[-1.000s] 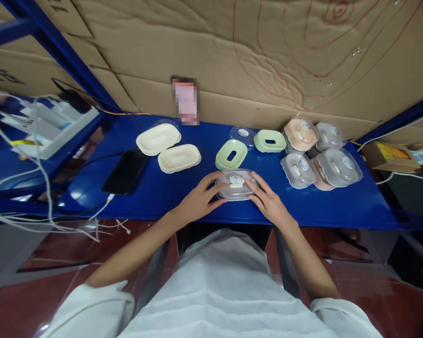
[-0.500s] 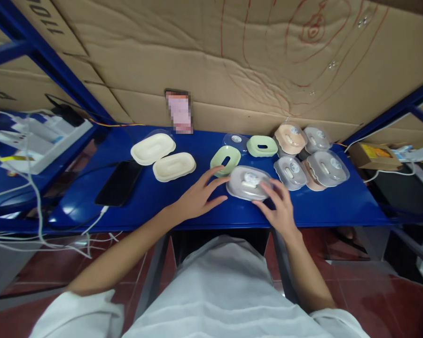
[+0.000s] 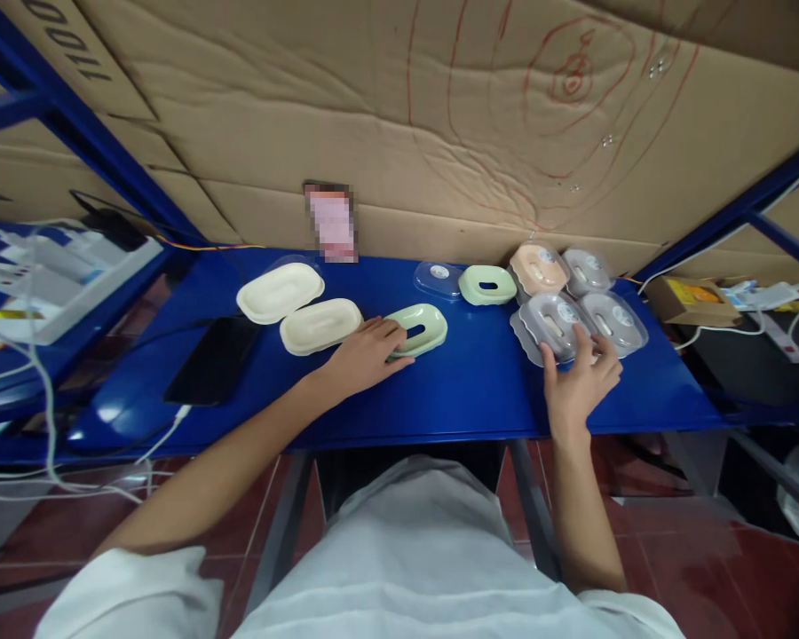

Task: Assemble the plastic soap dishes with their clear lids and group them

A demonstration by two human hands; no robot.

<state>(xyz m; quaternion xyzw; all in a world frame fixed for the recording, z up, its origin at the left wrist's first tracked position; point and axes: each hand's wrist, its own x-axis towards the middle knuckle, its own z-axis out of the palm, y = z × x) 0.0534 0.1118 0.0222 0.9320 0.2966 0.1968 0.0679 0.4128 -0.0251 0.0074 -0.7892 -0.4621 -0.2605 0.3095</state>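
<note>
My left hand (image 3: 371,353) is on the left end of a pale green oval dish (image 3: 432,333) with a slot in its floor, its fingers closed over the rim. My right hand (image 3: 581,382) grips a grey oval box (image 3: 551,321) with a clear lid, thumb on the near left side and fingers over the right. That box rests on top of another clear-lidded box, mostly hidden. Another pale green part (image 3: 488,285) and a clear lid (image 3: 438,279) lie behind the dish. Two cream oval dishes (image 3: 280,293) sit to the left.
More lidded boxes, one peach (image 3: 539,269) and several grey (image 3: 613,321), stand at the right of the blue table (image 3: 453,404). A black phone (image 3: 213,359) with a white cable lies left. Another phone (image 3: 333,222) leans on the cardboard wall. A small cardboard box (image 3: 689,302) stands far right.
My right hand has carried the lidded grey box rightward onto the group of boxes. My left hand has moved onto the green dish, which now sits nearer to me.
</note>
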